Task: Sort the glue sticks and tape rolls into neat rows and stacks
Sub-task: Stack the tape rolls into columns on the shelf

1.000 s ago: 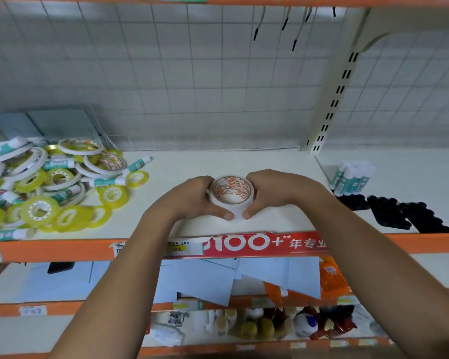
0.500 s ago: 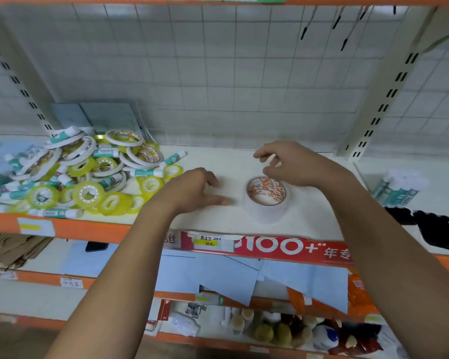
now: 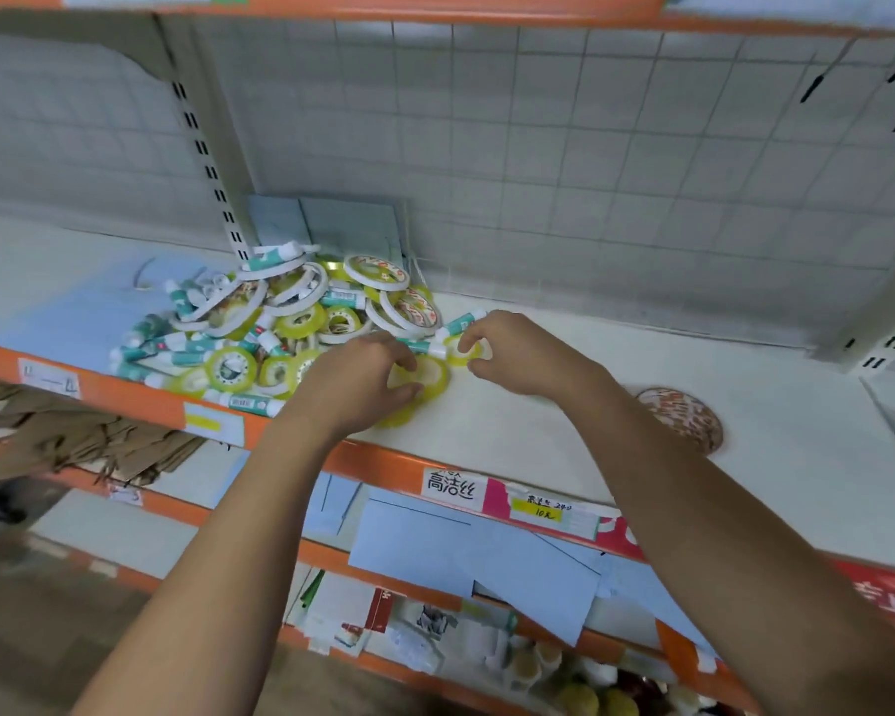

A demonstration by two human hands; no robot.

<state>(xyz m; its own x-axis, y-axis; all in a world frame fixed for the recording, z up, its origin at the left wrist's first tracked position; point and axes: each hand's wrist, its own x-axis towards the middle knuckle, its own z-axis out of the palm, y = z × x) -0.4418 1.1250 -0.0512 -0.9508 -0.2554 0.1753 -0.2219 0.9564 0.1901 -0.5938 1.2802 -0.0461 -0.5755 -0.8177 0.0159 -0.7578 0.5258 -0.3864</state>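
Observation:
A jumbled pile of tape rolls and glue sticks (image 3: 280, 323) lies on the white shelf (image 3: 512, 436), left of centre. My left hand (image 3: 357, 379) is at the pile's right edge, thumb and fingers curled on a yellow tape roll (image 3: 430, 377) that lies flat. Just to the right, my right hand (image 3: 518, 348) pinches a small yellow tape roll (image 3: 461, 352) between finger and thumb. Next to it lies a green-and-white glue stick (image 3: 458, 325). A stack of white tape rolls (image 3: 680, 416) with a red-patterned core stands on the right, partly behind my right forearm.
An orange shelf edge (image 3: 373, 465) with price labels runs along the front. A slotted upright post (image 3: 202, 147) and a wire grid back panel (image 3: 590, 173) stand behind the pile. Blue sheets (image 3: 332, 222) lean at the back. Lower shelves hold papers and small goods.
Both hands left the white tape stack and moved left to the pile. The view swung left, so the stack now sits at the right. Each hand now holds a yellow roll.

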